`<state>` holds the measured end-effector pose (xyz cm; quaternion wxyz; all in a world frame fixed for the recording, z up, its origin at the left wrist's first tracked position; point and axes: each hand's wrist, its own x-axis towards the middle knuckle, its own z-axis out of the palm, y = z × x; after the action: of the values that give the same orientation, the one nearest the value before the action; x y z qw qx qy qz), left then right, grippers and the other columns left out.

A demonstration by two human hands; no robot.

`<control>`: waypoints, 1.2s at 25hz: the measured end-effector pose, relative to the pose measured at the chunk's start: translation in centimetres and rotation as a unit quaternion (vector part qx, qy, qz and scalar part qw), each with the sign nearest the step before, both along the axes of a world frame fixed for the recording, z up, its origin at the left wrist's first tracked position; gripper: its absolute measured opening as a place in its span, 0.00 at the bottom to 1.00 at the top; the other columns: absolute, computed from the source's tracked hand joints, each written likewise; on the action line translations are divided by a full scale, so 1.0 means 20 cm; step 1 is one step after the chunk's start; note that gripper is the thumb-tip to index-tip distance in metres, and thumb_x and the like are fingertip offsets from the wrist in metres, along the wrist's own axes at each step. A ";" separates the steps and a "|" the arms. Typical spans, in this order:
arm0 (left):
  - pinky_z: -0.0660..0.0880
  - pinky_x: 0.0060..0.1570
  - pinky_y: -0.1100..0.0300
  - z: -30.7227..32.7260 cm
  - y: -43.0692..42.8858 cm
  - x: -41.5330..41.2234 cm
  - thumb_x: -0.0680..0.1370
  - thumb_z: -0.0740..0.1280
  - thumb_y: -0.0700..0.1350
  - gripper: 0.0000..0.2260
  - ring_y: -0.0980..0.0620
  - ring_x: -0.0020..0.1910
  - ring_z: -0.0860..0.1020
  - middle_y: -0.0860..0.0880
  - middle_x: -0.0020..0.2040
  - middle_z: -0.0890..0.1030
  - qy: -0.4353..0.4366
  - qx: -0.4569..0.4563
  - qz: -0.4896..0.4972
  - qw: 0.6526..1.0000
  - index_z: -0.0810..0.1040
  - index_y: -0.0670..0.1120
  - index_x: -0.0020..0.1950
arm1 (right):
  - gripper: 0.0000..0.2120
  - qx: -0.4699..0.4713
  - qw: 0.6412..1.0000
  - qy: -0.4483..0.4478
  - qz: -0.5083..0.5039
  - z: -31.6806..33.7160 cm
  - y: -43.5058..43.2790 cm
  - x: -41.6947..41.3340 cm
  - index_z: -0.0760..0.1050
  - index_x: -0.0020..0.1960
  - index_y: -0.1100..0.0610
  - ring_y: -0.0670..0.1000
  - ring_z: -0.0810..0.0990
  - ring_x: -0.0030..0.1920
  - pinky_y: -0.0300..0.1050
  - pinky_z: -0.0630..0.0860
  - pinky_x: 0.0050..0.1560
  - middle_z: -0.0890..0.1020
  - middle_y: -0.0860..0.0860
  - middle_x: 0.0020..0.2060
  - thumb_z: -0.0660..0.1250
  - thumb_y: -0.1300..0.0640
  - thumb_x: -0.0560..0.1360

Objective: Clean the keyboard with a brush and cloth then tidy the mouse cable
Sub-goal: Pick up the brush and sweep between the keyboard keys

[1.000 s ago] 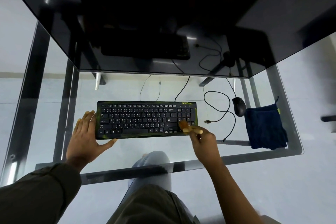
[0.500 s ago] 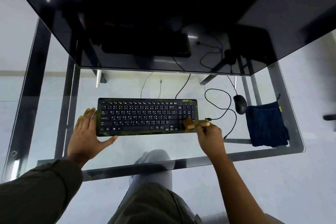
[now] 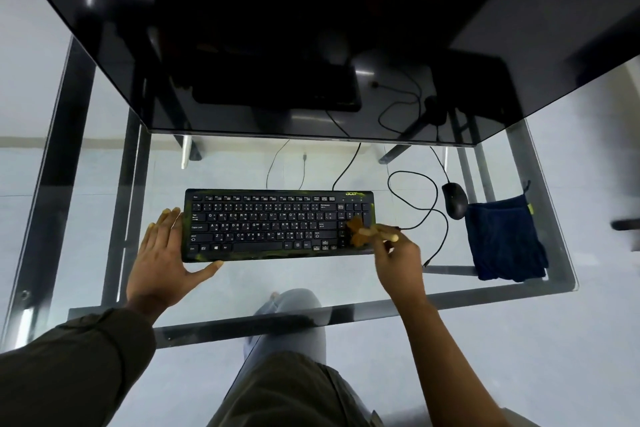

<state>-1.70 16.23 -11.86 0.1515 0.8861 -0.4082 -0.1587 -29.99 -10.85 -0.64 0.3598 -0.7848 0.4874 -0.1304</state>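
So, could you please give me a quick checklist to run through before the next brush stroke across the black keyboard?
1. Black keyboard steadied: ok, left hand lies flat against its left end.
2. Small wooden-handled brush gripped: ok, in the right hand.
3. Bristles on the keys: ok, over the number pad at the right end.
4. Loose black mouse cable clear of the stroke: ok, it loops right of the keyboard.
5. Dark blue cloth ready: ok, folded beside the black mouse.
6. Dust gone: cannot tell.
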 end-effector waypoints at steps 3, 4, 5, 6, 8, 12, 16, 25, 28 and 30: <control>0.56 0.78 0.43 0.00 0.00 0.01 0.67 0.60 0.76 0.51 0.42 0.80 0.58 0.40 0.78 0.63 0.002 0.002 -0.001 1.000 0.59 0.42 0.78 | 0.09 0.067 0.982 0.042 0.173 0.00 0.07 0.02 0.83 0.56 0.55 0.34 0.78 0.37 0.25 0.69 0.38 0.83 0.40 0.46 0.68 0.61 0.78; 0.56 0.78 0.43 0.00 0.01 0.01 0.67 0.60 0.76 0.51 0.43 0.80 0.58 0.40 0.78 0.63 0.003 0.004 -0.002 1.000 0.59 0.42 0.78 | 0.09 0.055 0.987 0.040 0.148 0.00 0.06 0.03 0.83 0.56 0.55 0.36 0.77 0.35 0.26 0.69 0.36 0.83 0.41 0.43 0.68 0.61 0.78; 0.56 0.78 0.43 0.00 0.01 0.01 0.67 0.60 0.76 0.51 0.43 0.80 0.58 0.40 0.78 0.63 0.002 0.004 -0.003 1.000 0.59 0.42 0.79 | 0.09 0.027 0.996 0.019 0.083 0.00 0.04 0.03 0.83 0.55 0.56 0.38 0.77 0.33 0.27 0.68 0.34 0.83 0.40 0.40 0.67 0.62 0.78; 0.56 0.78 0.43 0.00 0.01 0.01 0.67 0.60 0.76 0.51 0.43 0.80 0.58 0.40 0.78 0.63 0.002 0.001 -0.002 1.000 0.59 0.42 0.79 | 0.09 -0.003 1.000 0.009 0.000 -0.01 0.00 0.02 0.83 0.54 0.56 0.41 0.77 0.31 0.29 0.69 0.33 0.82 0.38 0.38 0.66 0.63 0.78; 0.56 0.77 0.43 0.00 0.00 0.01 0.67 0.61 0.76 0.50 0.42 0.79 0.58 0.40 0.78 0.64 0.002 -0.004 0.001 1.000 0.60 0.42 0.78 | 0.09 -0.005 0.999 0.006 -0.049 -0.02 -0.05 0.02 0.83 0.53 0.56 0.43 0.77 0.32 0.33 0.73 0.35 0.82 0.36 0.36 0.65 0.62 0.79; 0.56 0.77 0.43 0.02 0.00 0.01 0.67 0.61 0.75 0.50 0.42 0.79 0.59 0.40 0.78 0.64 0.005 -0.003 0.002 1.000 0.60 0.42 0.78 | 0.09 0.033 0.999 0.005 0.040 0.02 -0.04 0.09 0.83 0.49 0.52 0.40 0.78 0.32 0.32 0.70 0.34 0.82 0.36 0.36 0.65 0.61 0.79; 0.56 0.78 0.43 0.01 0.00 0.01 0.67 0.61 0.76 0.50 0.43 0.80 0.58 0.41 0.78 0.63 0.007 0.001 0.001 1.000 0.60 0.43 0.78 | 0.07 0.034 0.999 0.005 0.026 0.00 -0.10 0.11 0.83 0.52 0.54 0.36 0.80 0.38 0.33 0.76 0.42 0.84 0.37 0.43 0.65 0.57 0.80; 0.57 0.78 0.43 0.01 0.00 0.02 0.67 0.62 0.75 0.50 0.43 0.79 0.59 0.40 0.78 0.64 0.000 -0.003 -0.005 1.000 0.60 0.41 0.78 | 0.09 0.087 0.987 0.015 0.133 -0.01 -0.07 0.22 0.84 0.53 0.52 0.37 0.82 0.46 0.30 0.74 0.47 0.83 0.34 0.45 0.66 0.57 0.80; 0.57 0.77 0.43 0.02 0.00 0.01 0.67 0.62 0.74 0.50 0.43 0.79 0.59 0.40 0.77 0.65 -0.002 0.001 -0.006 1.000 0.60 0.41 0.78 | 0.08 0.079 0.987 0.008 0.138 0.00 -0.05 0.26 0.84 0.52 0.52 0.36 0.80 0.37 0.27 0.71 0.40 0.82 0.33 0.37 0.65 0.58 0.80; 0.57 0.77 0.43 0.01 0.00 0.01 0.68 0.63 0.74 0.50 0.43 0.79 0.59 0.40 0.77 0.65 -0.005 -0.003 -0.005 1.000 0.61 0.41 0.78 | 0.07 0.026 0.997 -0.026 0.072 -0.03 -0.08 0.27 0.83 0.51 0.52 0.38 0.81 0.40 0.32 0.74 0.42 0.84 0.39 0.39 0.65 0.56 0.80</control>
<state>-1.46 16.19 -11.65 0.1515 0.8845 -0.4136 -0.1538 -24.64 -12.43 -1.27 0.4010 -0.8044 0.4239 -0.1115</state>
